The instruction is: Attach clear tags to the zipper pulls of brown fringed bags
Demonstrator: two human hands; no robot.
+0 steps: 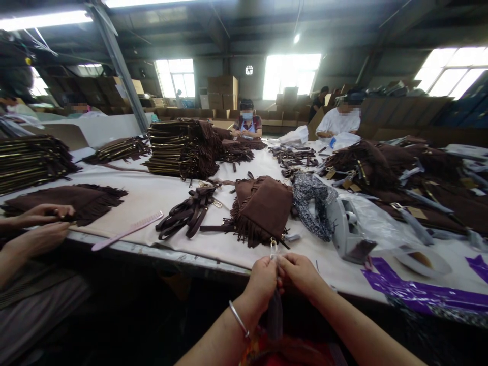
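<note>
A brown fringed bag [263, 206] lies on the table in front of me, a metal clasp [273, 244] at its near corner. Just below that clasp, my left hand [263, 279] and my right hand [299, 272] meet, fingers pinched together on a translucent plastic wrap. The wrapped strap [275, 310] hangs down between my wrists toward my lap. My fingers hide most of where the wrap meets the clasp. Left of the bag sits a bundle of brown straps [188, 211] with gold clips.
A tape dispenser [345, 229], a speckled cloth [310, 203] and purple plastic [427, 292] lie to the right. Stacked bags [179, 150] rise behind; a pink comb [127, 231] lies left. At the left edge a co-worker's hands [41, 229] handle another bag. More people sit across the table.
</note>
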